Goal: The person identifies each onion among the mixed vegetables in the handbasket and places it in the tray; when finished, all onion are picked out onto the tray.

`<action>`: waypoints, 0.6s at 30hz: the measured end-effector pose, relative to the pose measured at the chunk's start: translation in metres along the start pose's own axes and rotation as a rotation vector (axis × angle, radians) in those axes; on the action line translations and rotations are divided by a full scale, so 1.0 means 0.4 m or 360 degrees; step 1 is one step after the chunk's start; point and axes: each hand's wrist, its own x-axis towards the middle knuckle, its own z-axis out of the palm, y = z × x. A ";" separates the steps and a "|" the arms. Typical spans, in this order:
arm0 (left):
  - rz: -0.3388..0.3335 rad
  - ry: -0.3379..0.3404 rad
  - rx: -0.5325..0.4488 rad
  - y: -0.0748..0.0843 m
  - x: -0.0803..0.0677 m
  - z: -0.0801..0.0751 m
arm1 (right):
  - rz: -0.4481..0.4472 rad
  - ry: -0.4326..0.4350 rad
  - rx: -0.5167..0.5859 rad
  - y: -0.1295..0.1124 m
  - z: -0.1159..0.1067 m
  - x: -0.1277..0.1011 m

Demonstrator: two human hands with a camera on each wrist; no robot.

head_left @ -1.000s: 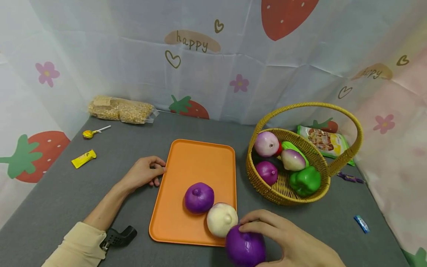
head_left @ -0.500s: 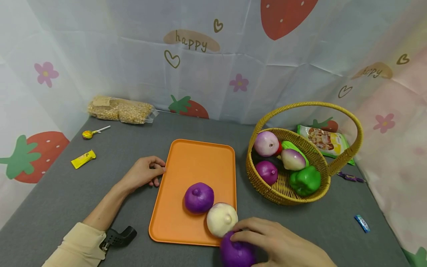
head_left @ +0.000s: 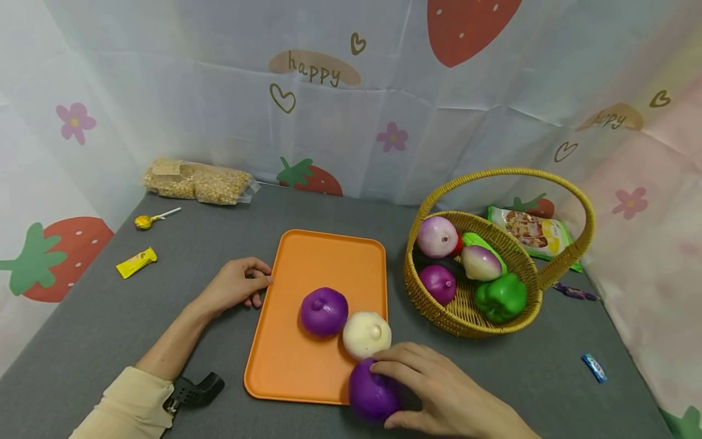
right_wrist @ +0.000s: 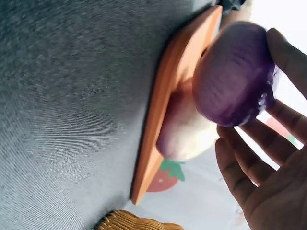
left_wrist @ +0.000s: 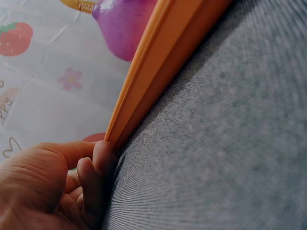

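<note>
My right hand (head_left: 439, 390) grips a purple toy onion (head_left: 373, 390), thumb on the near side and fingers on the far side. The onion is at the tray's near right corner, overlapping its rim in the head view. Right beside it on the orange tray (head_left: 329, 256) is a white round vegetable (head_left: 366, 335), purple on one side in the right wrist view. Another purple toy onion (head_left: 324, 311) lies to its left on the tray. My left hand (head_left: 236, 283) pinches the tray's left edge between thumb and index finger, seen closely in the left wrist view.
A wicker basket (head_left: 466, 329) with a tall handle stands right of the tray, holding onions and a green bell pepper (head_left: 501, 297). Behind it lies a snack bag (head_left: 537, 235). Far left are a bag of kernels (head_left: 200, 181), a lollipop (head_left: 144, 222) and a yellow wrapper (head_left: 136, 263).
My right hand has moved the purple onion left and away from me, over the tray's corner. The white vegetable and the other onion have shifted farther up the tray. The left hand stays put.
</note>
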 end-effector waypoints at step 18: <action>0.0013 0.0002 -0.0009 0.004 -0.002 0.001 | -0.0065 0.0118 -0.0214 0.027 0.044 0.025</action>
